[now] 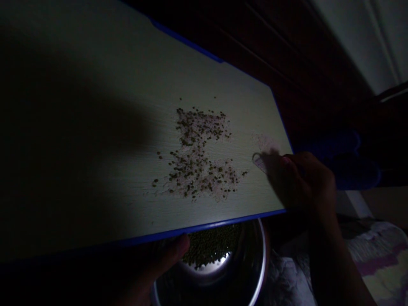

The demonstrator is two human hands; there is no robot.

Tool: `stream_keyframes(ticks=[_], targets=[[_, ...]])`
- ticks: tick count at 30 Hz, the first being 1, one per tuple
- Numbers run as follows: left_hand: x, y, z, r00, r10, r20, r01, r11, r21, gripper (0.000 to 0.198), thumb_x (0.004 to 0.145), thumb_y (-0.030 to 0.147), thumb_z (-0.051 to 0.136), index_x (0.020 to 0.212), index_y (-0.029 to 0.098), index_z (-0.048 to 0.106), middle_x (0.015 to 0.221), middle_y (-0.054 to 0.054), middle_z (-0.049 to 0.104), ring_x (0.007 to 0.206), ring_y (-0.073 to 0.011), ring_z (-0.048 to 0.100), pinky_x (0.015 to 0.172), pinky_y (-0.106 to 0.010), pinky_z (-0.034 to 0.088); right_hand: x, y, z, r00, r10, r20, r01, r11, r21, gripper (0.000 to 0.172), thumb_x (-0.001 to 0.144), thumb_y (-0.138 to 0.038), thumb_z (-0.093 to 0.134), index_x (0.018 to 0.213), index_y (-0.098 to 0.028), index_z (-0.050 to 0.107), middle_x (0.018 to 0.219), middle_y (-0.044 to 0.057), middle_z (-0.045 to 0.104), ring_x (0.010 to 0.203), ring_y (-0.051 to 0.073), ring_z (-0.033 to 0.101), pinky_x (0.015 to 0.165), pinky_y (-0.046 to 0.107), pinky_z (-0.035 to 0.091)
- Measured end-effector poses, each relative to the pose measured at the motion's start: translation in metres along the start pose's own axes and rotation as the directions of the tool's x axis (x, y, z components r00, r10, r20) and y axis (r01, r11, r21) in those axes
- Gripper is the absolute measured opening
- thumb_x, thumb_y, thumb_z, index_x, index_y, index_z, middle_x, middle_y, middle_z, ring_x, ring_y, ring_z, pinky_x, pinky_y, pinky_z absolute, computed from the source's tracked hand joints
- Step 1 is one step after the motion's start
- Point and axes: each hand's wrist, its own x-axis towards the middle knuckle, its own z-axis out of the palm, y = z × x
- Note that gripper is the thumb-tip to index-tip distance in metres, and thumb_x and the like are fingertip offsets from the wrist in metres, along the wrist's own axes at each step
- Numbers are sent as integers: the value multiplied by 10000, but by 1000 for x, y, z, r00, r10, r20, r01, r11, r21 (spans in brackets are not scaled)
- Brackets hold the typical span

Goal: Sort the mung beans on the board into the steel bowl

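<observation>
Small dark-green beans (191, 170), mixed with fine pale-pink bits, lie scattered over the middle of a pale, blue-edged tabletop (134, 85). My right hand (310, 178) is over the table's right end, fingers pinched. A thin piece with a curved tip shows by the fingertips, too dark to name, beside a small pinkish patch (266, 142). Below the near edge, a shiny metal bowl (262, 272) holds many green beans (210, 246). My left hand (162, 261) is at the bowl's left side, one digit reaching up toward the table edge; its other fingers are lost in the dark.
Two rounded blue shapes (338, 161) are past the table's right end. Patterned cloth (379, 246) spreads at the lower right. Dark wooden-looking furniture (261, 38) runs behind the table, with a pale surface (366, 38) beyond. The light is very dim.
</observation>
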Motion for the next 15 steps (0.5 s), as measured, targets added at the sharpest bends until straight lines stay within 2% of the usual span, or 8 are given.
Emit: stream_keyframes(ticks=[1, 3, 5, 7, 10, 12, 14, 15], targets=[[3, -4, -1, 1000, 13, -10, -13, 1000, 13, 1019, 689, 395, 1061, 1599, 366, 604, 1434, -76, 790, 1779, -459, 194, 1477, -664, -52, 0, -1, -1, 1000, 2, -8, -2, 1000, -2, 312, 1077, -509, 690, 999, -249, 845, 905, 41, 767, 837, 207, 693, 765, 364, 522], [7, -13, -5, 1000, 15, -20, -14, 999, 34, 1010, 688, 421, 1054, 1592, 372, 608, 1515, -51, 753, 1807, -418, 28, 1465, -623, -145, -2, -7, -5, 1000, 0, -14, 0, 1000, 2, 279, 1078, -491, 704, 1001, -258, 837, 906, 34, 764, 835, 204, 696, 745, 351, 516], [11, -19, -8, 1000, -3, -24, 4, 999, 44, 997, 675, 447, 1051, 1574, 367, 627, 1558, -57, 726, 1801, -404, -115, 1468, -638, -132, -7, -16, -9, 1000, -14, -6, 14, 1000, 10, 240, 1072, -471, 725, 995, -271, 833, 897, 24, 760, 820, 197, 698, 720, 338, 508], [11, -21, -9, 1000, -13, -16, 14, 999, 41, 967, 688, 464, 1037, 1563, 377, 634, 1541, -63, 736, 1805, -412, -76, 1465, -648, -119, -13, -26, -12, 999, -31, 10, 30, 999, 13, 217, 1069, -447, 734, 986, -275, 836, 896, 23, 762, 809, 194, 700, 705, 334, 506], [8, -16, -5, 1000, 4, 20, -5, 1000, 24, 949, 729, 468, 1020, 1582, 393, 611, 1503, -61, 760, 1795, -432, 132, 1433, -638, -164, -18, -36, -12, 999, -51, 20, 50, 999, 8, 221, 1077, -429, 723, 978, -266, 835, 904, 32, 766, 811, 199, 705, 699, 341, 509], [4, -9, 0, 1000, -5, 20, 5, 1000, 25, 976, 743, 483, 1023, 1610, 379, 586, 1547, -68, 735, 1802, -418, 35, 1421, -608, -203, -17, -38, -10, 997, -68, 20, 68, 998, 0, 222, 1081, -420, 717, 976, -260, 829, 897, 33, 761, 823, 200, 703, 713, 345, 516], [1, -1, 4, 999, -41, 6, 41, 999, 31, 1020, 715, 521, 1040, 1613, 344, 589, 1595, -101, 698, 1786, -430, -133, 1438, -643, -180, -15, -38, -8, 995, -92, 31, 92, 996, -6, 213, 1085, -398, 713, 972, -256, 825, 895, 31, 758, 827, 192, 703, 719, 342, 516], [0, 3, 5, 998, -59, 5, 59, 998, 34, 1033, 694, 534, 1050, 1601, 322, 603, 1602, -123, 690, 1777, -446, -169, 1446, -667, -153, -13, -37, -7, 994, -106, 40, 106, 994, -6, 205, 1086, -385, 712, 972, -256, 824, 896, 28, 757, 824, 187, 703, 715, 338, 513]])
